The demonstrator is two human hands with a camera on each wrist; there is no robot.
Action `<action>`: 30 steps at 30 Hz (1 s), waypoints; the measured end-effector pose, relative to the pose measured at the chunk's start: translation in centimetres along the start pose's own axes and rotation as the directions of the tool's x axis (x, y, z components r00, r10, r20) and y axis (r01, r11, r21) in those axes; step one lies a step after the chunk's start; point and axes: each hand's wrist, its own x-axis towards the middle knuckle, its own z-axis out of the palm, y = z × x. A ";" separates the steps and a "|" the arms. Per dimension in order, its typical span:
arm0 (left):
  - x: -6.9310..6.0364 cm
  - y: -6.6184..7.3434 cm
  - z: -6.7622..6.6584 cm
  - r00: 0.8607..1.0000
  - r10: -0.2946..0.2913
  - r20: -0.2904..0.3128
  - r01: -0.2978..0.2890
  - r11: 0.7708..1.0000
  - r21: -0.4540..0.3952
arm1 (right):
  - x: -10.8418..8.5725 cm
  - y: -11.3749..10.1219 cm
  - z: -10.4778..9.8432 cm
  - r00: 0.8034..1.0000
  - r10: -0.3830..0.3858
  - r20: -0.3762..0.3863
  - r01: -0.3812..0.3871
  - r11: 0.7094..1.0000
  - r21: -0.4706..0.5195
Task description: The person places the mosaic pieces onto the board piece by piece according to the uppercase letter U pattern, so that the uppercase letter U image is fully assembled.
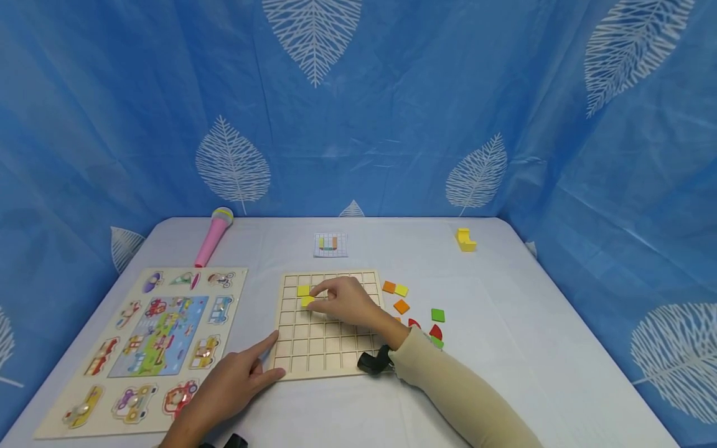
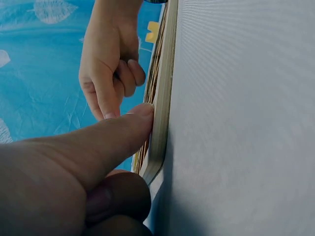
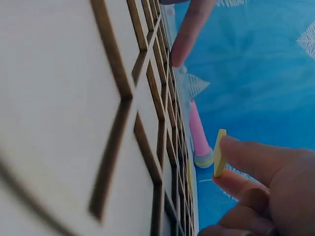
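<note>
My right hand (image 1: 348, 302) pinches a yellow square tile (image 3: 220, 153) between thumb and fingertips, over the upper left of a wooden grid board (image 1: 316, 362). Just beyond it, another yellow tile (image 1: 303, 290) lies in a cell near the top left. The held tile stands tilted and clear of the grid in the right wrist view. With index finger and thumb stretched out, my left hand (image 1: 232, 381) touches the board's left edge and near left corner; its other fingers are curled under, as the left wrist view shows.
Orange (image 1: 401, 307), green (image 1: 438, 315) and red pieces (image 1: 435, 332) lie loose right of the board, some behind the right forearm. A picture card (image 1: 330, 245) lies beyond it. Left are a vehicle puzzle (image 1: 232, 280) and pink microphone (image 1: 211, 241); a yellow block (image 1: 465, 240) sits far right.
</note>
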 end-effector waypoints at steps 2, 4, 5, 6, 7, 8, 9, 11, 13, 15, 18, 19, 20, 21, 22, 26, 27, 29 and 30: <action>0.0 0.0 0.0 1.000 0.002 0.000 -0.002 1.000 -0.001 | 0.3 0.0 0.4 1.000 0.000 -0.013 0.000 1.000 -0.009; 0.0 0.1 -0.1 1.000 0.002 0.001 -0.002 1.000 0.000 | 0.4 0.0 0.8 1.000 0.001 -0.030 -0.002 1.000 -0.028; 0.0 0.1 -0.1 1.000 0.002 0.001 -0.002 1.000 0.000 | 0.5 -0.1 1.0 0.999 0.004 -0.038 -0.006 0.999 -0.042; 0.0 0.1 -0.1 1.000 0.000 0.001 0.000 1.000 -0.001 | 0.5 -0.2 1.1 0.999 0.007 -0.046 -0.010 0.998 -0.056; 0.0 0.2 -0.1 1.000 -0.003 0.002 0.003 1.000 -0.001 | 0.5 -0.2 1.3 0.999 0.014 -0.052 -0.017 0.998 -0.066; 0.0 0.2 -0.2 1.000 -0.005 0.003 0.005 1.000 -0.001 | 0.6 -0.3 1.5 0.998 0.018 -0.059 -0.023 0.997 -0.077; 0.0 0.2 -0.2 1.000 -0.009 0.005 0.009 1.000 -0.003 | 0.5 -0.4 1.6 0.998 0.024 -0.064 -0.030 0.996 -0.090; -0.1 0.2 -0.2 1.000 -0.015 0.007 0.015 1.000 -0.006 | 0.5 -0.6 1.9 0.997 0.034 -0.070 -0.042 0.992 -0.119; -0.1 0.1 -0.2 1.000 -0.019 0.010 0.019 1.000 -0.009 | 0.5 -0.7 2.1 0.996 0.039 -0.076 -0.049 0.988 -0.147; -0.1 0.1 -0.2 1.000 -0.020 0.010 0.020 1.000 -0.012 | 0.5 -0.7 2.2 0.995 0.035 -0.088 -0.050 0.984 -0.172; -0.2 0.1 -0.2 1.000 -0.018 0.008 0.018 1.000 -0.014 | 0.5 -0.7 2.4 0.994 0.023 -0.103 -0.043 0.979 -0.201; -0.2 0.1 -0.2 1.000 -0.018 0.007 0.018 1.000 -0.015 | 0.5 -0.7 2.4 0.994 0.020 -0.107 -0.042 0.978 -0.207; -0.2 0.1 -0.2 1.000 -0.018 0.006 0.018 1.000 -0.015 | 0.5 -0.7 2.4 0.994 0.018 -0.108 -0.040 0.977 -0.209; -0.2 0.1 -0.2 1.000 -0.018 0.006 0.019 1.000 -0.016 | 0.6 -0.7 2.5 0.994 0.017 -0.109 -0.040 0.976 -0.214; -0.2 0.1 -0.2 1.000 -0.018 0.007 0.018 1.000 -0.016 | 0.6 -0.7 2.5 0.994 0.018 -0.107 -0.041 0.976 -0.215; -0.1 0.1 -0.1 1.000 -0.015 0.009 0.015 1.000 -0.016 | 0.6 -0.7 2.6 0.993 0.022 -0.113 -0.047 0.975 -0.218; -0.1 0.1 -0.1 1.000 -0.012 0.008 0.012 1.000 -0.015 | 0.6 -0.6 2.6 0.993 0.023 -0.117 -0.048 0.974 -0.220; -0.1 0.1 -0.1 1.000 -0.006 0.005 0.006 1.000 -0.013 | 0.6 -0.6 2.6 0.992 0.023 -0.122 -0.050 0.975 -0.218; -0.1 0.1 -0.1 1.000 -0.004 0.004 0.004 1.000 -0.012 | 0.6 -0.6 2.6 0.992 0.023 -0.125 -0.050 0.975 -0.216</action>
